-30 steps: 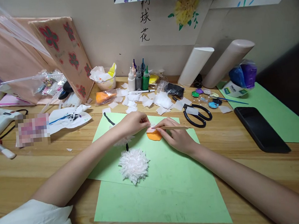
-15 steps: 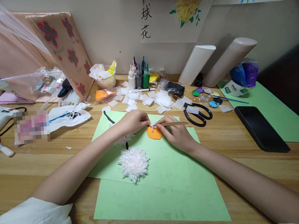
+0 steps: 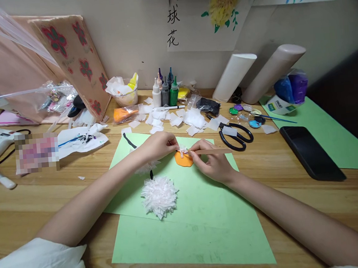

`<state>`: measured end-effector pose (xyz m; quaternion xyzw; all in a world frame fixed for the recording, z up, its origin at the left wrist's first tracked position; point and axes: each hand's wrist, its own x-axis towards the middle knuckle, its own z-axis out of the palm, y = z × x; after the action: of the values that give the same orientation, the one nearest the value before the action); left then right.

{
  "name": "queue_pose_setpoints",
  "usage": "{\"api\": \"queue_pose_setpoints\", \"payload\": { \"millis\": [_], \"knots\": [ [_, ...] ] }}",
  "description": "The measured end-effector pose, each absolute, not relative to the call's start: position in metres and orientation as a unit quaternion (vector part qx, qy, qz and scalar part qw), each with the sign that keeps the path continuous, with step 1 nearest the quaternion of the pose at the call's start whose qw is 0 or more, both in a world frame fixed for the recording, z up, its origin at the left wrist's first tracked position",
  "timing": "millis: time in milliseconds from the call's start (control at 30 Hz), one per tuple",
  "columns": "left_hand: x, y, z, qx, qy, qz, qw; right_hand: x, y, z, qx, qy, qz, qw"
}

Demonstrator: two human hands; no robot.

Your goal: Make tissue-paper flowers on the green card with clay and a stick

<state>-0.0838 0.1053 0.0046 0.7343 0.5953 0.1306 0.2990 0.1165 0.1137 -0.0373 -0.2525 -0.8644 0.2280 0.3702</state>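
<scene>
My right hand (image 3: 211, 161) grips a flat wooden craft stick (image 3: 216, 151), its tip end at an orange clay disc (image 3: 183, 160). Small white paper pieces (image 3: 184, 148) are stuck along the disc's upper edge. My left hand (image 3: 161, 145) is closed in a pinch at the disc's upper left; what lies between its fingertips is too small to make out. Both hands rest over green paper sheets (image 3: 190, 244). A fluffy white paper flower (image 3: 159, 196) lies nearer me, and a second one (image 3: 147, 167) is partly hidden under my left forearm, with black stem strips (image 3: 129, 141) beside it.
Loose white paper squares (image 3: 195, 120), black-handled scissors (image 3: 236, 137) and paint bottles (image 3: 165, 94) stand or lie behind the sheets. A phone (image 3: 312, 152) is at right. At left are a glue gun (image 3: 0, 144) and a stained tissue (image 3: 83, 139). White tubes (image 3: 236, 76) lean against the wall.
The wooden stick has turned slightly, its free end now lower and further right. My right fingers have shifted a little off the disc; my left hand stays in its pinch.
</scene>
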Motion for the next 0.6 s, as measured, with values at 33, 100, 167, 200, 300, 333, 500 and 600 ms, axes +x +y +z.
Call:
{"api": "queue_pose_setpoints", "payload": {
  "millis": [33, 100, 167, 200, 300, 333, 500, 600],
  "knots": [
    [-0.0839, 0.1054, 0.0045, 0.735, 0.595, 0.132, 0.299, 0.1159, 0.1138, -0.0371, -0.255, -0.866, 0.224, 0.366],
    [-0.0839, 0.1054, 0.0044, 0.737, 0.592, 0.133, 0.298, 0.1149, 0.1141, -0.0366, -0.265, -0.869, 0.220, 0.355],
    [-0.0837, 0.1051, 0.0046, 0.738, 0.592, 0.130, 0.297, 0.1147, 0.1143, -0.0365, -0.275, -0.871, 0.221, 0.342],
    [-0.0836, 0.1050, 0.0048, 0.739, 0.592, 0.128, 0.296, 0.1148, 0.1143, -0.0366, -0.279, -0.871, 0.222, 0.337],
    [-0.0832, 0.1046, 0.0055, 0.739, 0.594, 0.124, 0.293, 0.1151, 0.1147, -0.0375, -0.291, -0.869, 0.230, 0.328],
    [-0.0831, 0.1046, 0.0058, 0.738, 0.594, 0.124, 0.294, 0.1149, 0.1149, -0.0376, -0.293, -0.869, 0.233, 0.324],
    [-0.0826, 0.1048, 0.0069, 0.740, 0.596, 0.120, 0.289, 0.1101, 0.1166, -0.0343, -0.304, -0.867, 0.257, 0.299],
    [-0.0827, 0.1048, 0.0072, 0.740, 0.591, 0.120, 0.297, 0.1071, 0.1166, -0.0317, -0.311, -0.860, 0.273, 0.298]
  ]
}}
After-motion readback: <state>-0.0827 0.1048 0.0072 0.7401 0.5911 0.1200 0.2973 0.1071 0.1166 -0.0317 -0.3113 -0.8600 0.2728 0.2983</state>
